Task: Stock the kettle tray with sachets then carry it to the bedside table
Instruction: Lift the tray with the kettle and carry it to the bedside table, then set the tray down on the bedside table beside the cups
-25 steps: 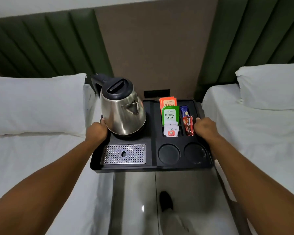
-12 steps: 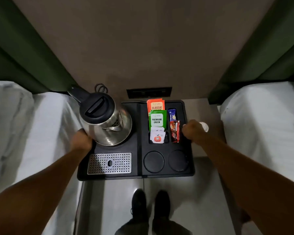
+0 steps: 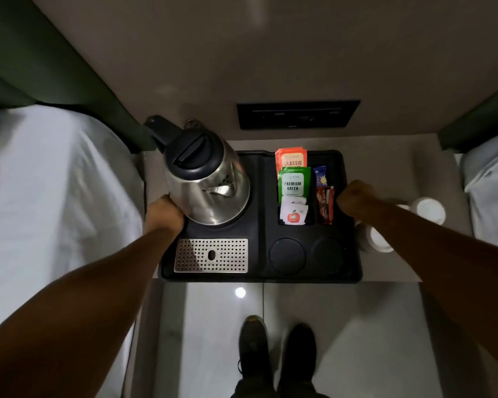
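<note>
The left hand point(image 3: 164, 215) and right hand point(image 3: 357, 198) clasp opposite edges of the stocked black plastic kettle tray point(image 3: 259, 225). It looks set on the grey worktop point(image 3: 391, 168) between them. Judged next: release without tipping the steel kettle point(image 3: 207, 182).

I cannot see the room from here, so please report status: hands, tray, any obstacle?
Left hand and right hand gripping the kettle tray edges. Tray over the bedside table, sachets stocked. White cups close beside its right edge.
</note>
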The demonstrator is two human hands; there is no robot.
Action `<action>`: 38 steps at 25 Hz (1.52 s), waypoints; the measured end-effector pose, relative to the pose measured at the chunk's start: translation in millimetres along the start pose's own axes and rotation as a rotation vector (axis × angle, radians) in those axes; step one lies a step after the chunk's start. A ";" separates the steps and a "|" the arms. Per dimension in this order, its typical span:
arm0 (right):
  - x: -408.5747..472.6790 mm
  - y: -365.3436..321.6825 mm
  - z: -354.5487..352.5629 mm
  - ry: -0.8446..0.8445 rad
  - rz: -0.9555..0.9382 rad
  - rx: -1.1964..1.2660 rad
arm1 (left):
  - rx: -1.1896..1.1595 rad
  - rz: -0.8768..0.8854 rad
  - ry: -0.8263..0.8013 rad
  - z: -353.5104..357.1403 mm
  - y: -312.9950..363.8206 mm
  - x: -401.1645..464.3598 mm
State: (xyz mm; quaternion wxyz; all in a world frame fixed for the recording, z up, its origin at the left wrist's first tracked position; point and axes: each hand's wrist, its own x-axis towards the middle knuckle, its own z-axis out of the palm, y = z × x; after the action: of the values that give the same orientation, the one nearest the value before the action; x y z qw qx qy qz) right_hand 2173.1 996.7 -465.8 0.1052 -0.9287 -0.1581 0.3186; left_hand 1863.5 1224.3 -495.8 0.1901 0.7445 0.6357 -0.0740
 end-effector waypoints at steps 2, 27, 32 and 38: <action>1.2 3.7 0.8 -0.018 0.025 -0.023 | -0.046 0.055 0.007 12.3 -0.9 0.9; -49.1 134.3 -69.9 0.423 -0.050 -0.012 | -0.372 0.656 -0.228 85.0 42.7 -258.3; 14.0 168.4 -77.0 0.038 -0.089 -0.325 | 0.133 1.133 -0.255 114.8 263.6 -231.7; 26.5 177.2 -71.7 0.050 -0.198 -0.223 | 0.266 1.113 -0.351 134.8 296.5 -218.2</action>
State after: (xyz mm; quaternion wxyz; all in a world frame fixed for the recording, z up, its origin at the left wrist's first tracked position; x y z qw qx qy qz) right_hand 2277.9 835.1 -477.4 0.0361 -0.9221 -0.2807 0.2640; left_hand 2130.7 937.6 -486.6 0.2076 0.9597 0.0945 -0.1641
